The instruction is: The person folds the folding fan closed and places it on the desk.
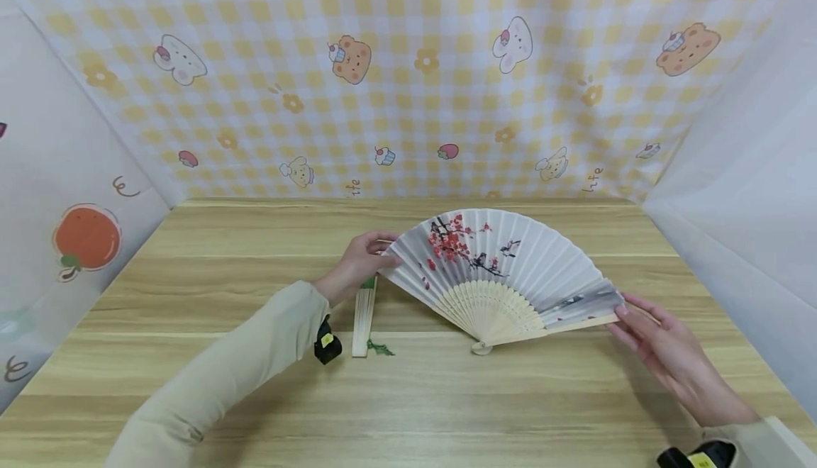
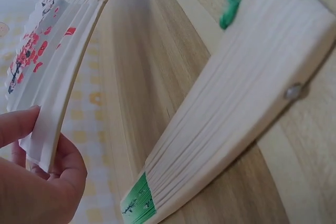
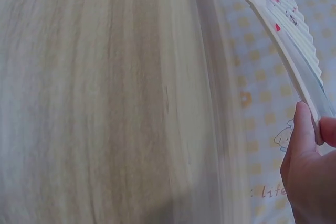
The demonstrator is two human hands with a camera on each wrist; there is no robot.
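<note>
Spread wide between both hands is a white folding fan (image 1: 542,255) with red blossoms, dark branches and small birds, its pale ribs meeting at a pivot near the front. My left hand (image 1: 360,266) pinches its left outer edge, thumb on the printed face and fingers behind, as the left wrist view shows. The right hand (image 1: 670,358) pinches the opposite outer rib at its tip. Below the left hand lies a folded fan (image 1: 363,319) with a green leaf and a green tassel (image 1: 381,348); its upper end is partly hidden by that hand.
The wooden table (image 1: 447,411) runs back to a yellow checked curtain (image 1: 408,113) with cartoon prints. Pale cloth walls stand at the left (image 1: 38,135) and right (image 1: 753,170). Each wrist wears a black camera, such as the left one (image 1: 328,344).
</note>
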